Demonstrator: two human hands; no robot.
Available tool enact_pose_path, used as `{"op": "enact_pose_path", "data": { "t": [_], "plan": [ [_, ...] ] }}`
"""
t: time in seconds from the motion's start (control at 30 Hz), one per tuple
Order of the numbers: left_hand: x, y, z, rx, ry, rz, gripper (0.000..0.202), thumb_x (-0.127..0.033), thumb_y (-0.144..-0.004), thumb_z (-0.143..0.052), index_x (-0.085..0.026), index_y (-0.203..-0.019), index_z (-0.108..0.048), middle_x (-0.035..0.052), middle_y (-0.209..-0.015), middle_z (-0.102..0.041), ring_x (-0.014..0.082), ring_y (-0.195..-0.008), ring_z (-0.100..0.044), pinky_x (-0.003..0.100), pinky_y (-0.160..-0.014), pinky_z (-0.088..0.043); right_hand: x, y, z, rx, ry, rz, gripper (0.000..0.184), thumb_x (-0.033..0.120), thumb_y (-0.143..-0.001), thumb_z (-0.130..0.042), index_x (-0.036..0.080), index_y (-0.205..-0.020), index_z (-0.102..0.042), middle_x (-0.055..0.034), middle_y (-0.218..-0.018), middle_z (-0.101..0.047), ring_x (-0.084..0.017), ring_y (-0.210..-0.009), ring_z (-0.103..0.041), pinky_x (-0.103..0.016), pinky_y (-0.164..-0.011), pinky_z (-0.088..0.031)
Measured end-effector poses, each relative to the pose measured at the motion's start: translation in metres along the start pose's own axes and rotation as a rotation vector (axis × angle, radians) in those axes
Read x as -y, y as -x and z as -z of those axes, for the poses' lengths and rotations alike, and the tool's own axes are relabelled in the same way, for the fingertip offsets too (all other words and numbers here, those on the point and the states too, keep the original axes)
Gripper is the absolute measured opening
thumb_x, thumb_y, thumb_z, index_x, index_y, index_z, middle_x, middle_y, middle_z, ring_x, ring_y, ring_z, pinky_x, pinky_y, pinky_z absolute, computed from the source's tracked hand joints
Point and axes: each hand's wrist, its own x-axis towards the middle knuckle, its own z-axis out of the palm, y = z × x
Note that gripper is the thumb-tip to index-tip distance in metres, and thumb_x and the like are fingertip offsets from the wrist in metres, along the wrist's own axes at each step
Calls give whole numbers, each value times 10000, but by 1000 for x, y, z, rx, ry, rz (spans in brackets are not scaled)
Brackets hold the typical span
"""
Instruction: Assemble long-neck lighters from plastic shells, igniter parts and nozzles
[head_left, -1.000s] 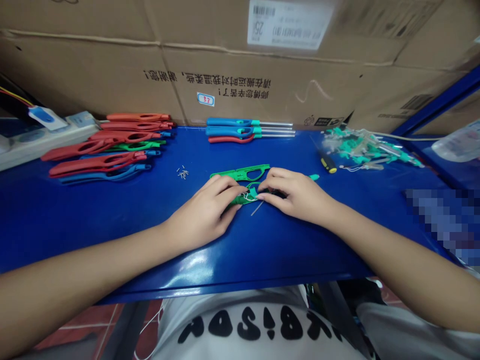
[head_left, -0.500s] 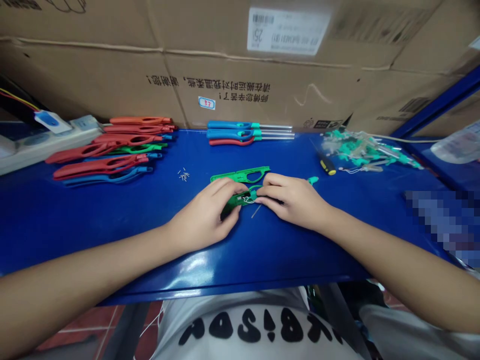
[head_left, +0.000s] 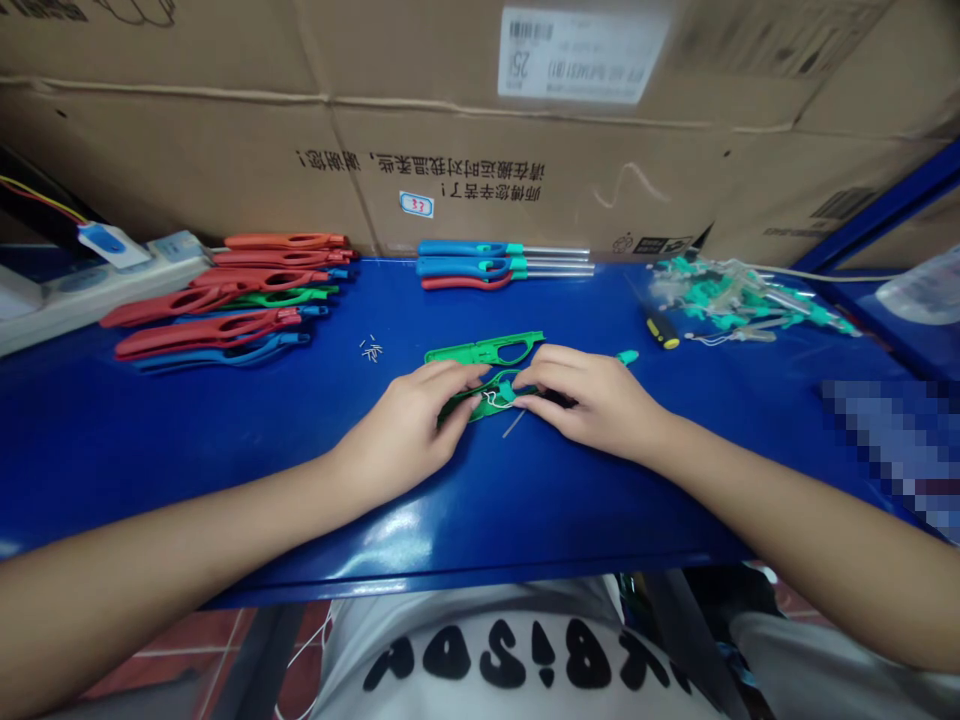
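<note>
A green lighter casing half lies open on the blue table, with thin white wires and a teal trigger part in it. My left hand closes round its left end, thumb and forefinger near the wires. At the right end, my right hand pinches the casing beside the teal part, and its fingers hide what lies under them. A thin metal rod sticks out below. Just behind my hands lies a second green casing half. A teal tip shows past my right hand.
Red, blue and green lighter casings are piled at left, near a power strip. Small screws lie nearby. Lighters with metal tubes rest by the cardboard box. A screwdriver and teal lighter inserts are at right.
My left hand has shifted slightly left and loosened around the casing, so more of its green inside shows. My right hand stays at the teal part.
</note>
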Motion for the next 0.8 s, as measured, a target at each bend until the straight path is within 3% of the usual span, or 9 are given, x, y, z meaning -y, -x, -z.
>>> {"op": "enact_pose_path", "data": {
  "t": [0.2, 0.3, 0.47, 0.63, 0.8],
  "plan": [
    [1, -2, 1, -28, 94, -3, 232, -169, -958, -614, -140, -1171, -702, 85, -1097, -755, 202, -1005, -721, 354, -913, -587, 0, -3, 4, -100, -64, -104, 214, 330, -919, -701, 177, -1060, -650, -88, -1011, -665, -204, -891, -617, -320, -751, -478],
    [0, -1, 2, -28, 111, -49, 226, -150, -950, -625, -150, -1161, -706, 76, -1090, -758, 190, -998, -718, 333, -906, -581, -5, -4, 1, -5, -129, -46, 150, 306, -947, -672, 195, -1047, -674, -69, -1009, -715, -221, -958, -627, -373, -862, -451],
    [-1, 0, 1, -27, 140, -80, 237, -112, -941, -624, -168, -1155, -710, 61, -1060, -749, 174, -977, -706, 313, -896, -574, -5, -4, 0, 51, -157, -56, 69, 259, -952, -664, 193, -946, -684, -32, -931, -743, -203, -921, -633, -366, -830, -396],
    [0, 1, 1, -25, 108, -111, 268, -101, -950, -602, -178, -1190, -694, 61, -1055, -730, 183, -981, -683, 332, -890, -565, -2, -4, 4, 44, -64, -40, 122, 287, -949, -670, 186, -883, -681, -29, -881, -732, -201, -889, -617, -358, -796, -356],
    [0, 0, 2, -7, 70, -122, 270, -108, -964, -583, -171, -1207, -679, 70, -1062, -713, 196, -991, -668, 353, -896, -563, -10, -3, 17, 147, -7, -26, 244, 403, -902, -720, 197, -1028, -685, -62, -1066, -712, -237, -1015, -603, -385, -886, -354]
  ]
}}
